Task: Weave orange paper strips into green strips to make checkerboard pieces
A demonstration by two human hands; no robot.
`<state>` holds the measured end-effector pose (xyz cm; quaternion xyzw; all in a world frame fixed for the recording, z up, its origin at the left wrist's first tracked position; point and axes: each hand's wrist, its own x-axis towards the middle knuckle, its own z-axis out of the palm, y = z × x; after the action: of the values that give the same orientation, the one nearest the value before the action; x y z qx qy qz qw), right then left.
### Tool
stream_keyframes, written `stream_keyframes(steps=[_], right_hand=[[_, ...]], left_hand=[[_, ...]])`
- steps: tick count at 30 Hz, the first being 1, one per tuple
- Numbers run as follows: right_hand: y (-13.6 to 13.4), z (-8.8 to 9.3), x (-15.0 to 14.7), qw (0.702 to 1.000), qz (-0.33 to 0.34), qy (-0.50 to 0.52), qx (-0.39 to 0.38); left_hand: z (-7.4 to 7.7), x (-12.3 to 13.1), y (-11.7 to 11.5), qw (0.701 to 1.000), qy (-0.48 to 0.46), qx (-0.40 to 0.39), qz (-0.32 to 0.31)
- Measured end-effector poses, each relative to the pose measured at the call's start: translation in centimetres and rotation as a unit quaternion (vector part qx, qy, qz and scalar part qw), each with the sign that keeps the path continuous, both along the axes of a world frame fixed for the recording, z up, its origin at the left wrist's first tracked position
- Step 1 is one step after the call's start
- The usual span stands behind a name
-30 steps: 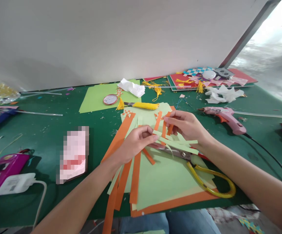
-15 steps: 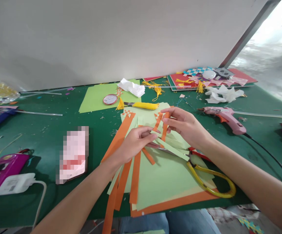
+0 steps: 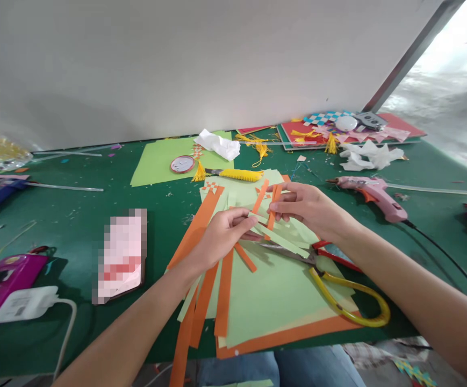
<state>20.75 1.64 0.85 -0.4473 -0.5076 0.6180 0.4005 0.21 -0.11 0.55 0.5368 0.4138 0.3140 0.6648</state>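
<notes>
Over a stack of light green and orange paper sheets (image 3: 273, 295), my left hand (image 3: 221, 236) is closed, pinching the ends of light green paper strips (image 3: 284, 243). My right hand (image 3: 309, 207) is closed too, its fingertips pinching an orange paper strip (image 3: 272, 212) that crosses the green ones. Loose orange strips (image 3: 201, 309) fan out toward the near table edge. Yellow-handled scissors (image 3: 350, 295) lie on the sheets under my right forearm.
A pink glue gun (image 3: 372, 194) with its black cable lies right. A yellow-handled knife (image 3: 239, 174), a round tape tin (image 3: 182, 164) and a green sheet (image 3: 160, 160) sit behind. A phone (image 3: 122, 255) and a magenta device with charger (image 3: 13, 290) lie left. Craft scraps (image 3: 338, 129) crowd the far right.
My right hand drew the orange strip slightly back and left while the green strips swung lower toward the sheets. My left hand stayed nearly in place.
</notes>
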Motion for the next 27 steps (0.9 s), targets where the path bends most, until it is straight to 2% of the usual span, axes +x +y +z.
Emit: stream_keyframes(steps=[6, 13, 20, 27], right_hand=[[-0.09, -0.40, -0.30, 0.999, -0.024, 0.015, 0.018], [-0.27, -0.63, -0.73, 0.999, -0.027, -0.022, 0.024], [-0.25, -0.52, -0.65, 0.998, 0.033, -0.060, 0.014], [-0.33, -0.31, -0.72, 0.989, 0.042, -0.135, 0.032]], left_hand=[[-0.61, -0.03, 0.01, 0.999, -0.019, -0.031, -0.021], [-0.26, 0.00, 0.07, 1.000, -0.007, -0.021, 0.008], [-0.59, -0.01, 0.11, 1.000, 0.003, 0.000, 0.025], [-0.22, 0.08, 0.03, 1.000, 0.005, -0.006, 0.022]])
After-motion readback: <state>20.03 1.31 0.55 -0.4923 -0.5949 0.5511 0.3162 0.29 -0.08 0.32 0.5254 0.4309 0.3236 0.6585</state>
